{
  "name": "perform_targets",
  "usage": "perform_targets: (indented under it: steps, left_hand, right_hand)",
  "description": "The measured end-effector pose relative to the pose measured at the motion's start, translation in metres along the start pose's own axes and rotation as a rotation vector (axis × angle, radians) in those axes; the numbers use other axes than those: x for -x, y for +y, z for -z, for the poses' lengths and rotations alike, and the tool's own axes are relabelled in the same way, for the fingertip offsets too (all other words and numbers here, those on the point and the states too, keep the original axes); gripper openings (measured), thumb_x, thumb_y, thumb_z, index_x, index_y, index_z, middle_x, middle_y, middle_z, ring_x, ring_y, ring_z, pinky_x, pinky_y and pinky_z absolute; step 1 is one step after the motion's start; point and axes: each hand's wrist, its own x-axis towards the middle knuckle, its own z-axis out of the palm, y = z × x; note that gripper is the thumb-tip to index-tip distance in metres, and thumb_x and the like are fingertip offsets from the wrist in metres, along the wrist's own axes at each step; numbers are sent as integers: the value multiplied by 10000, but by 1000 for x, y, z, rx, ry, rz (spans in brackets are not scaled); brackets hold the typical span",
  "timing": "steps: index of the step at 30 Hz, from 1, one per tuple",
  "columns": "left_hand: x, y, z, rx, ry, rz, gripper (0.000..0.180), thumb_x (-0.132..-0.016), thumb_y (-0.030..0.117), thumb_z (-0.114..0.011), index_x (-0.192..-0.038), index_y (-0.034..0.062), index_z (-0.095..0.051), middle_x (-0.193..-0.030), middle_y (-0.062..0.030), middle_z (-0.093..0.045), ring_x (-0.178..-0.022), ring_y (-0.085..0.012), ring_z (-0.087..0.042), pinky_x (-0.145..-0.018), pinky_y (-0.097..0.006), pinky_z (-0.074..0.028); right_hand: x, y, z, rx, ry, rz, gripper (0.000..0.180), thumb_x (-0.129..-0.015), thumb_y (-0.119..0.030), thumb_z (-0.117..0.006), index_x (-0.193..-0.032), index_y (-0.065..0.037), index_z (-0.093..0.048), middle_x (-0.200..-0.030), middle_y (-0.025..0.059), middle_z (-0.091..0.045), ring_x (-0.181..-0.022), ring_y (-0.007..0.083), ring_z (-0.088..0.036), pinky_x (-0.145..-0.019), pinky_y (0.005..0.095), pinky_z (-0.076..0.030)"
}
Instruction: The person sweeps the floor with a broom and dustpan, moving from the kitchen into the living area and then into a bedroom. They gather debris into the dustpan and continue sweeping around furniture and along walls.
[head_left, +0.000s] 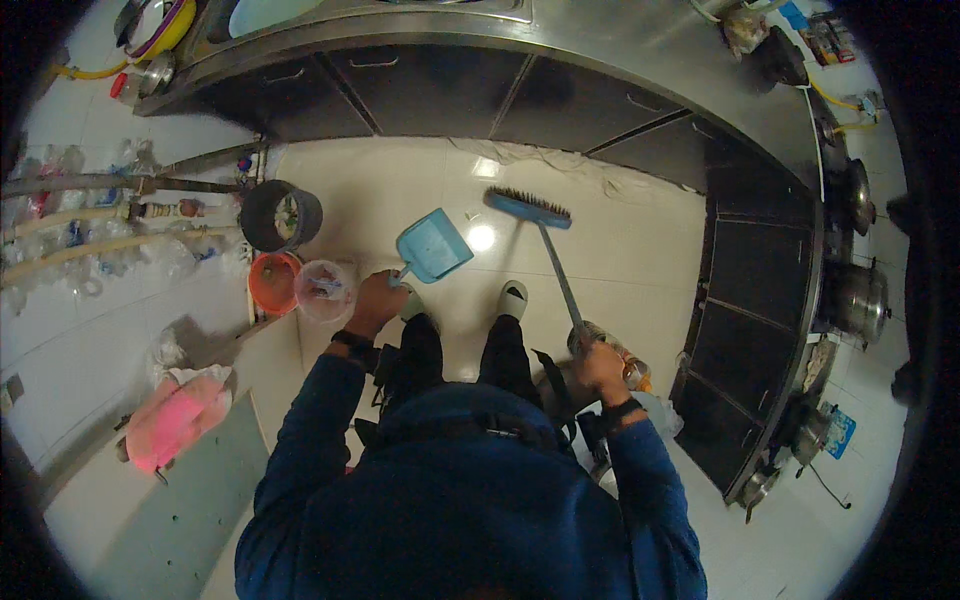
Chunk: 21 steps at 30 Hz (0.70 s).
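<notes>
Head view: a light-blue plastic dustpan (434, 246) with a squared, shallow scoop hangs ahead of the person's left foot, its short handle gripped in the left hand (376, 304). The right hand (600, 368) is wrapped around the slim grey stick of a blue-headed broom (530, 207), which slants out ahead to the dustpan's right, well apart from it. Whether either tool touches the glossy cream tile floor (400, 175) I cannot tell.

The left hand looks close to a clear, thin-walled plastic tub (340, 313); a careless sideways swing could tip it and spill its contents. Tilting the scoop might drop anything loose inside. Pushed forward, the stiff dark bristles could snag the crumpled pale strip (620, 182) along the cabinet base.

Beyond the tub stand a round orange plastic bucket (256, 280) and a deep dark-grey bucket (258, 210). Flat, dark cabinet doors (430, 90) sit under a brushed-steel counter (620, 50).
</notes>
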Motion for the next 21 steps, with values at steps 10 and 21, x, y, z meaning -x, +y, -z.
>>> perform_targets:
  steps: [10, 21]
  left_hand:
    - [-6, 1, -3, 71, 1, 71, 406, -671, 254, -601, -993, 12, -648, -873, -252, -635, -843, -385, -617, -769, -444, -491]
    - [28, 2, 13, 106, 9, 80, 383, -695, 208, -575, -1013, 1, -622, -872, -252, -626, -821, -395, -610, -725, -452, -488]
  right_hand:
    - [48, -5, 29, 114, -212, 168, 380, -746, -238, -609, -1117, -162, -576, -920, 146, -656, -852, 342, -641, -717, 451, -520]
    - [19, 1, 4, 279, 55, 97, 419, -799, -189, -536, -1209, -109, -515, -841, 179, -658, -740, 344, -657, -624, 463, -527]
